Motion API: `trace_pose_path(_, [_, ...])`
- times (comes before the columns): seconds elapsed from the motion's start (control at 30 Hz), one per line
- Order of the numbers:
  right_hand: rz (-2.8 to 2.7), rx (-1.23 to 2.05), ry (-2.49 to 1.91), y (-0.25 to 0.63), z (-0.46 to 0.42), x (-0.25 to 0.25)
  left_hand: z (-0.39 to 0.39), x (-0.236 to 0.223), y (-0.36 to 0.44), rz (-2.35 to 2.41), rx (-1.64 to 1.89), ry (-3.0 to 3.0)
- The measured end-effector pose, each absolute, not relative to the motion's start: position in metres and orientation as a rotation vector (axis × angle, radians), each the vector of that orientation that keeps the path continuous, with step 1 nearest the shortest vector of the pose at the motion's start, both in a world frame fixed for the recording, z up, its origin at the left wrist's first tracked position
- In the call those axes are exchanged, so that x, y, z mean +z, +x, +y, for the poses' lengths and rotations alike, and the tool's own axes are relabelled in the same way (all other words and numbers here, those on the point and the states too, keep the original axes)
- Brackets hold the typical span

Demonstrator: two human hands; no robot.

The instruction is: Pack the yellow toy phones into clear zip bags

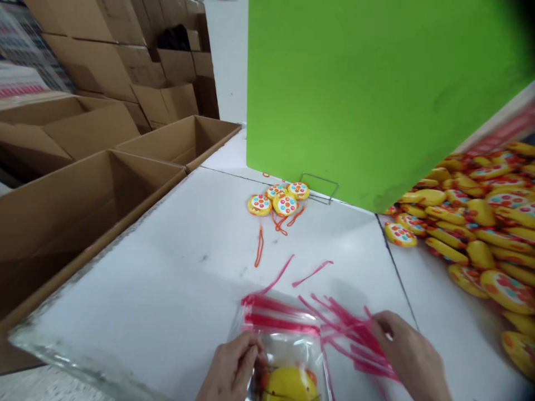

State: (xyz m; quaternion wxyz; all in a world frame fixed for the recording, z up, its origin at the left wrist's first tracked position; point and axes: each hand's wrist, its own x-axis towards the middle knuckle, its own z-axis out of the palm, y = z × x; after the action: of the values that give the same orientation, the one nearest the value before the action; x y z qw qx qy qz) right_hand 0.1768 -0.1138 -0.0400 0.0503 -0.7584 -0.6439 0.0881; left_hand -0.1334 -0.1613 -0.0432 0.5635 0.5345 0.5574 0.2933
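Observation:
My left hand [232, 367] is closed on a clear plastic bag [288, 351] with a red strip along its mouth; a yellow round toy [290, 385] sits inside the bag. More such bags lie stacked under it. My right hand [407, 356] rests with fingers curled on a scatter of thin red strips [346, 334] beside the bag. A few yellow toys with coloured dots and orange cords [280, 203] lie further off on the white table [159, 278].
A big heap of the same yellow toys [480, 223] fills the right side. A green upright board [376, 94] stands behind the table. Open cardboard boxes [83, 195] line the left edge, with more stacked behind.

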Motion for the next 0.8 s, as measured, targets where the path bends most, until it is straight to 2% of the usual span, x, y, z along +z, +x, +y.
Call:
trace_pose_path(0.07, [-1.929, 0.218, -2.420, 0.207, -0.118, -0.039, -0.161, -0.045, -0.135, 1.283, 0.724, 1.209])
trace_pose_path(0.17, [-1.942, 0.294, -2.293, 0.206, -0.128, -0.033, -0.162, -0.048, -0.134, 1.208, 0.769, 1.062])
trace_pose_path(0.4, [-1.834, 1.399, -1.696, 0.104, -0.119, -0.017, -0.165, -0.055, -0.132, 1.133, 0.822, 0.842])
trace_pose_path(0.5, [-1.648, 1.667, -1.502, 0.094, -0.113, -0.024, -0.165, -0.052, -0.130, 1.126, 0.828, 0.844])
trace_pose_path(0.8, [-1.682, 1.534, -1.432, 0.108, -0.125, -0.044, -0.163, -0.044, -0.134, 1.271, 0.770, 0.863])
